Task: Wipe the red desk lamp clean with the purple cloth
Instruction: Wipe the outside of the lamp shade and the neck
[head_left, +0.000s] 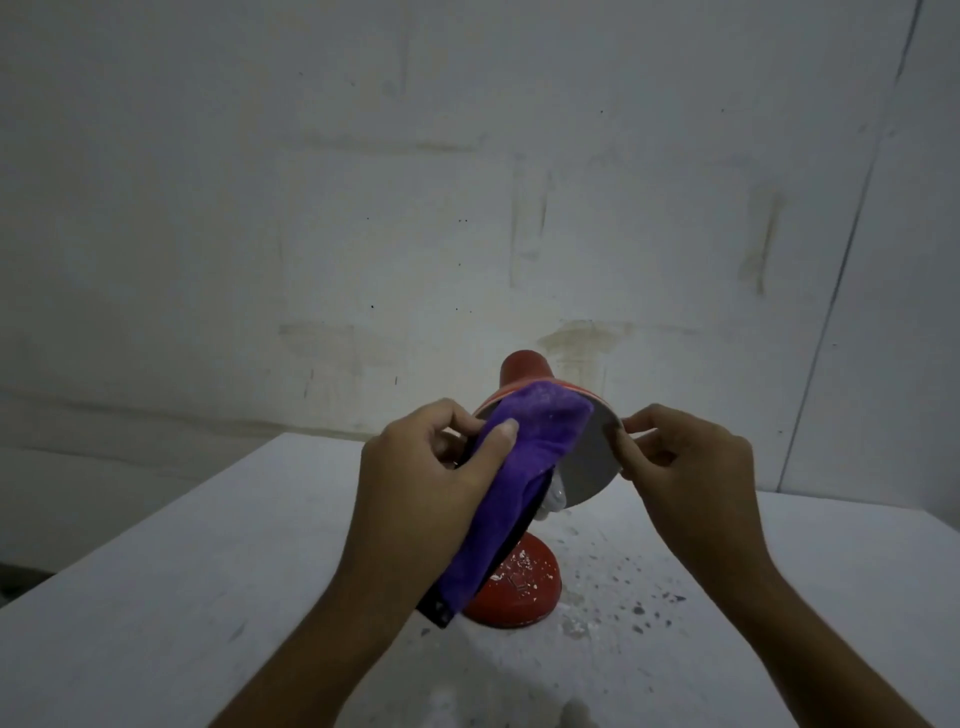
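Observation:
The red desk lamp (524, 371) stands on a white table, its shade tipped so the pale inside (587, 467) faces me. Its round red base (519, 587) is speckled with white flecks. The purple cloth (524, 457) is draped over the upper left rim of the shade and hangs down to a dark edge near the base. My left hand (431, 473) grips the cloth, thumb on top, against the shade's left side. My right hand (685, 462) pinches the shade's right rim between thumb and fingertips. The bulb shows partly below the cloth.
The white table (208, 597) carries white crumbs and dark specks to the right of the lamp base. A stained white wall (415, 182) rises close behind the table, and a corner runs down at the right.

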